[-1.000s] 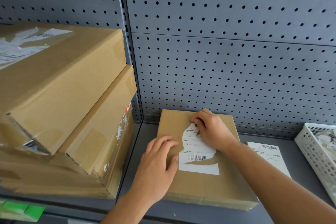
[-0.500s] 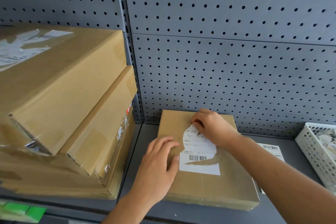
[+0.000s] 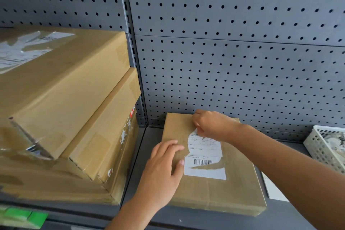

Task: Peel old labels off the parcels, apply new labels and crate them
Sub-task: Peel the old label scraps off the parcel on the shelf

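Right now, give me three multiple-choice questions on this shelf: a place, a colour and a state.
1. The white basket sits where? A) left of the flat parcel B) right of it C) on it
2. The pegboard is? A) grey B) red C) yellow
3. The old label is? A) intact B) torn, partly peeled C) gone

B: the basket stands at the far right.
A: the perforated panel is grey.
B: bare cardboard shows through it; the right hand pinches its top.

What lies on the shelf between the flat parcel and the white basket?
In the head view, a white paper sheet lies on the grey shelf between parcel and basket, partly hidden by the right forearm.
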Motion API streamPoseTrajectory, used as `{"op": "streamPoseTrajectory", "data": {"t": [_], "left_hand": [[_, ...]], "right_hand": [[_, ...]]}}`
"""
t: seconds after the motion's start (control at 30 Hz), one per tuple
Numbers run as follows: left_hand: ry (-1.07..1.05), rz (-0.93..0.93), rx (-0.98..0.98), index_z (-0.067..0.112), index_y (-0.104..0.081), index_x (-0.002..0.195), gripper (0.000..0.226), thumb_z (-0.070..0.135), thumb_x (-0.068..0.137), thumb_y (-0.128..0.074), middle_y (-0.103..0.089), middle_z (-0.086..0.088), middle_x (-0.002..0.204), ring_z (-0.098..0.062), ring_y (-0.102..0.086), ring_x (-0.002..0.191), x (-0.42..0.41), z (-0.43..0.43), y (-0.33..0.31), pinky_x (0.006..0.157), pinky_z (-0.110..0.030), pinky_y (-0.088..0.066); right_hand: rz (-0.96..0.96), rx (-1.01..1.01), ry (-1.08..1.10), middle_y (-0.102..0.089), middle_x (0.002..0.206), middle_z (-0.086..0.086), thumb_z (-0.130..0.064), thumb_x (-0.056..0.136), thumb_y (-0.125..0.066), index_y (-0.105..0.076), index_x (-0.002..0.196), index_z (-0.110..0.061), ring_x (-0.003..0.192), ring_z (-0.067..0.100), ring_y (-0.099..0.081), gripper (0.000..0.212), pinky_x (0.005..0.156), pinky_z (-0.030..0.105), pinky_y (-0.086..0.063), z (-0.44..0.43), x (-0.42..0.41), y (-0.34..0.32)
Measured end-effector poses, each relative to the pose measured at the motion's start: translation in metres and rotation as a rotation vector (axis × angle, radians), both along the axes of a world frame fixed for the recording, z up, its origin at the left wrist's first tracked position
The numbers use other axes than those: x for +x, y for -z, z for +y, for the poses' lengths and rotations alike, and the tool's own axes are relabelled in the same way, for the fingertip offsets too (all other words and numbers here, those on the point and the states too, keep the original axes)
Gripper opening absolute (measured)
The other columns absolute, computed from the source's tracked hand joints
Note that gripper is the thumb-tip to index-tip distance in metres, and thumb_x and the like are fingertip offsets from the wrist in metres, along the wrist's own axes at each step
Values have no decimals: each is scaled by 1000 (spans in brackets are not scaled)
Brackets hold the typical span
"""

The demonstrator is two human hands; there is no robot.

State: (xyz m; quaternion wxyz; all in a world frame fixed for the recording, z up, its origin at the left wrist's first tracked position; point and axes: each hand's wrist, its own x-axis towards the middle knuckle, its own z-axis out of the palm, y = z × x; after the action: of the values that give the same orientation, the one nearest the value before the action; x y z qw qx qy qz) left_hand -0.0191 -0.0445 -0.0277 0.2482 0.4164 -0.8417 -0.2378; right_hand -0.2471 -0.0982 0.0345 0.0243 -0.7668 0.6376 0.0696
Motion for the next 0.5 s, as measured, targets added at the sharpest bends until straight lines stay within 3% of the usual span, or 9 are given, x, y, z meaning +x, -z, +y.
{"op": "streamPoseTrajectory", "data": {"t": [0.13,0.27,0.37,0.43,0.5], "left_hand": [[-1,0,2,40,-50,132,32,38,100,-47,-31,34,141,12,-17,138,-1,0,-1,107,-19,-29],[-1,-4,-2,39,-50,133,32,37,100,-48,-31,34,141,12,-17,138,-1,0,-1,107,-17,-29],[0,-5,-2,39,-50,133,32,37,100,-48,-31,34,141,13,-16,137,-1,0,-1,106,-15,-26],[-3,-3,-6,39,-51,132,32,37,100,-49,-32,34,141,14,-17,137,-1,0,-1,105,-14,-25],[-4,-3,-7,39,-51,132,32,37,100,-49,-32,34,141,14,-17,136,-1,0,-1,104,-13,-24]], "right_hand": [[-77,6,28,-53,105,4,-17,92,-54,-54,101,-8,84,26,-59,13,66,33,-45,4,-5,2],[-223,-52,86,-52,100,-5,-16,93,-53,-55,98,-13,88,18,-57,6,49,15,-26,14,-13,4],[-390,-127,105,-51,96,-8,-14,94,-54,-55,101,-17,83,11,-55,8,60,8,-38,18,-18,12],[-451,-136,85,-50,99,-6,-13,94,-58,-59,104,-19,81,11,-57,12,70,13,-44,18,-20,18],[-458,-149,72,-50,101,-4,-12,94,-60,-65,102,-19,80,13,-60,12,76,26,-51,19,-22,24]]}}
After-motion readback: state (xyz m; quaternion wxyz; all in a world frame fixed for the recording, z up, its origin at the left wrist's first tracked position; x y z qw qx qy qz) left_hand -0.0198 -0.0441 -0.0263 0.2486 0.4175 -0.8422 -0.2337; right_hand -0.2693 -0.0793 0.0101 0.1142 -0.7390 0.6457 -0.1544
